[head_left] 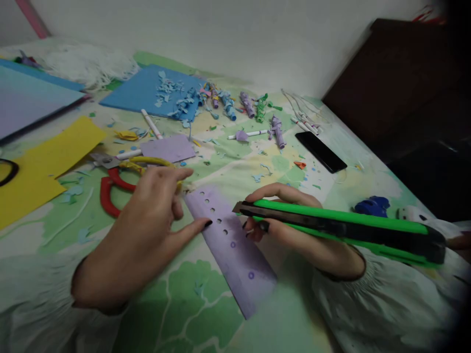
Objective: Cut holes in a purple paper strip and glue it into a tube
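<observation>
left hand (147,230) pins purple strip (230,245) | right hand (294,225) grips green cutter (342,225)

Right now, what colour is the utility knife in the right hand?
The knife is bright green and black; head view.

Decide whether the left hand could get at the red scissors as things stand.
Probably yes: the left hand is open on the purple strip, and the red scissors lie uncovered just beside it.

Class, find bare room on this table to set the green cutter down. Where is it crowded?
Bare cloth: in front, between left hand and purple strip; also beyond the cutter, between phone and blue object. Crowded around scissors, blue sheet and paper rolls.
</observation>
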A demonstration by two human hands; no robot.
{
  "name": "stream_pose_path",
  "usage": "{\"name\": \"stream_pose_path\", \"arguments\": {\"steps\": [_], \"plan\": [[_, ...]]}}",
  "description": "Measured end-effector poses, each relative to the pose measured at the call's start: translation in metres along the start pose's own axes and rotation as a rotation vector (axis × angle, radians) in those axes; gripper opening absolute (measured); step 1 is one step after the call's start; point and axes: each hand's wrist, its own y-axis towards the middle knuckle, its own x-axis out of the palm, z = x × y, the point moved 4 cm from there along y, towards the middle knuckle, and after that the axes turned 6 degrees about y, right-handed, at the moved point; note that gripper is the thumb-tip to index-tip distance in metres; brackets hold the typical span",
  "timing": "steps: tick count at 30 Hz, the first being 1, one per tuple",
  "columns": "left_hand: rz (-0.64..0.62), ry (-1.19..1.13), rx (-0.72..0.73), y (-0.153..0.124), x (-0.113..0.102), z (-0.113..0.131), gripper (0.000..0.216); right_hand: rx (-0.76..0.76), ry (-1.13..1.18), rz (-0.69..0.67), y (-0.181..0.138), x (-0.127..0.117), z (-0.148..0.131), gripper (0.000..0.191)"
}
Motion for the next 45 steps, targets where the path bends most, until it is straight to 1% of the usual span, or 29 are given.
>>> {"name": "stream_pose_path", "arguments": {"steps": [1,2,4,5,6,7,9,11,13,16,17,21,24,26,30,35,38,41,45], "plan": [[0.035,0.095,0.115,-0.002,-0.002,0.006,0.046,-0.007,-0.066,-0.003,0.001,0.0,0.0,0.023],[0.042,0.139,0.241,-0.006,-0.002,0.013,0.036,-0.015,-0.124,-0.001,0.002,-0.001,-0.001,0.021],[-0.028,0.114,0.532,-0.019,0.003,0.031,0.013,-0.03,-0.194,-0.011,0.003,-0.003,-0.001,0.017],[-0.075,0.086,0.666,-0.028,0.007,0.04,0.008,-0.028,-0.216,-0.035,0.003,-0.003,-0.001,0.016],[-0.092,0.077,0.804,-0.039,0.011,0.049,0.012,-0.021,-0.242,-0.069,0.003,-0.002,0.0,0.016],[-0.109,0.106,0.883,-0.048,0.016,0.057,0.015,-0.022,-0.277,-0.111,0.003,-0.002,0.002,0.018],[-0.069,0.168,0.904,-0.062,0.023,0.067,0.016,-0.049,-0.37,-0.198,0.003,-0.001,0.005,0.024],[-0.022,0.233,0.909,-0.071,0.028,0.072,0.016,-0.097,-0.456,-0.26,0.004,0.0,0.008,0.025],[0.016,0.282,0.944,-0.077,0.03,0.072,0.019,-0.137,-0.503,-0.297,0.005,0.0,0.011,0.023],[0.055,0.301,0.993,-0.079,0.03,0.068,0.025,-0.119,-0.524,-0.345,0.005,0.001,0.013,0.024],[0.065,0.291,0.986,-0.079,0.03,0.066,0.024,-0.11,-0.527,-0.354,0.006,0.002,0.013,0.024],[0.066,0.221,0.895,-0.081,0.031,0.062,0.02,-0.113,-0.535,-0.356,0.007,0.004,0.009,0.025],[0.075,0.158,0.768,-0.083,0.032,0.06,0.025,-0.111,-0.515,-0.379,0.008,0.005,0.007,0.025],[0.09,0.138,0.722,-0.083,0.031,0.06,0.028,-0.096,-0.514,-0.391,0.008,0.006,0.008,0.026],[0.104,0.142,0.76,-0.083,0.03,0.061,0.024,-0.087,-0.53,-0.398,0.008,0.005,0.008,0.026],[0.098,0.134,0.731,-0.083,0.03,0.06,0.027,-0.077,-0.527,-0.427,0.008,0.005,0.009,0.027],[0.091,0.136,0.745,-0.083,0.03,0.059,0.024,-0.094,-0.506,-0.423,0.008,0.007,0.009,0.026],[0.088,0.146,0.791,-0.083,0.031,0.059,0.023,-0.114,-0.509,-0.4,0.008,0.009,0.01,0.026],[0.098,0.138,0.772,-0.083,0.03,0.058,0.025,-0.161,-0.511,-0.398,0.007,0.011,0.014,0.026]]}}
